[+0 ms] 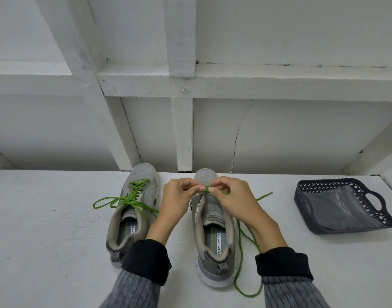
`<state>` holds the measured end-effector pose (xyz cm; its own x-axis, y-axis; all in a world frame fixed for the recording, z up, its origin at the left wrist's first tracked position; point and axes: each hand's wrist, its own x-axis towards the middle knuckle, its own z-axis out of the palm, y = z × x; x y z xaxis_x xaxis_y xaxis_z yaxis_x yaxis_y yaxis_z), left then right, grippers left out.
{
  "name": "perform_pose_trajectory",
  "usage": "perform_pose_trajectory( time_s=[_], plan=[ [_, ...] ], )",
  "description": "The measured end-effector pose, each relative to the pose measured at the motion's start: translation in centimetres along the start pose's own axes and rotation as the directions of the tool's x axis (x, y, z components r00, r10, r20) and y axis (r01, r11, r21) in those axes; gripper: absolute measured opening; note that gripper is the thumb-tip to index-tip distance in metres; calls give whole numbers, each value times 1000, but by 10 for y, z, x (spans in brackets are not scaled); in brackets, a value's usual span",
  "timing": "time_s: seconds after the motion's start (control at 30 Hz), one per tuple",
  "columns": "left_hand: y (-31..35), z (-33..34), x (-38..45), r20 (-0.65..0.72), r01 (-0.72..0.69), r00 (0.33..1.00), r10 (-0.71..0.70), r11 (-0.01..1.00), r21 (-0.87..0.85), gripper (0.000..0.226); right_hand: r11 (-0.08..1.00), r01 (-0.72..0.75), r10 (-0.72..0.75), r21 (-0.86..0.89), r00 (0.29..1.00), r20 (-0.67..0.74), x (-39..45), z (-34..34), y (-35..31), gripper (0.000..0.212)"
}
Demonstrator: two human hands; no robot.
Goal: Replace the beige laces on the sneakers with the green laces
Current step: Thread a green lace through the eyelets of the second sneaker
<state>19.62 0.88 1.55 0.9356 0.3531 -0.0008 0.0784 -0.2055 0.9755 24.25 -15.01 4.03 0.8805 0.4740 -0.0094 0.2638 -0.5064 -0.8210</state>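
Two grey sneakers stand side by side on a white surface, toes pointing away from me. The left sneaker is laced with a green lace whose ends trail to the left. Over the toe end of the right sneaker, my left hand and my right hand meet. Both pinch a second green lace near the lowest eyelets. The rest of this lace hangs loose along the shoe's right side and loops on the surface. No beige lace is in view.
A dark plastic basket with a handle lies tilted at the right, holding a clear plastic bag. White wooden framing and a wall rise just behind the sneakers. The white surface spreads out to the left.
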Motion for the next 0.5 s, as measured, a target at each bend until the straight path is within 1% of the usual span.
perform_pose_trajectory(
  time_s=[0.07,0.13,0.17,0.23,0.27,0.33,0.37,0.43,0.5],
  plan=[
    [-1,1,1,19,15,1000,-14,1000,-13,12,1000,1,-1,-20,1000,-2,2,2,4,6],
    [-4,2,2,11,20,1000,-20,1000,0,11,1000,-12,11,-13,998,-57,3,4,8,11],
    [-6,3,2,-7,29,1000,-29,999,34,9,1000,-24,23,-16,995,-93,3,4,11,12],
    [-8,4,2,-31,101,995,-98,985,138,4,998,-61,55,-33,988,-145,4,6,16,12],
    [-9,5,2,-23,157,988,-156,974,163,11,997,-75,69,-34,986,-154,5,8,20,12],
    [-13,6,2,32,267,961,-274,954,136,26,996,-92,92,8,984,-151,7,11,24,12],
    [-14,6,2,58,307,947,-316,943,126,30,995,-91,96,36,983,-155,8,13,25,11],
    [-17,5,2,75,355,929,-362,930,93,25,994,-90,100,66,980,-170,10,16,28,9],
    [-17,1,1,67,382,921,-383,924,30,13,993,-92,102,73,983,-154,11,20,30,6]
  ],
)
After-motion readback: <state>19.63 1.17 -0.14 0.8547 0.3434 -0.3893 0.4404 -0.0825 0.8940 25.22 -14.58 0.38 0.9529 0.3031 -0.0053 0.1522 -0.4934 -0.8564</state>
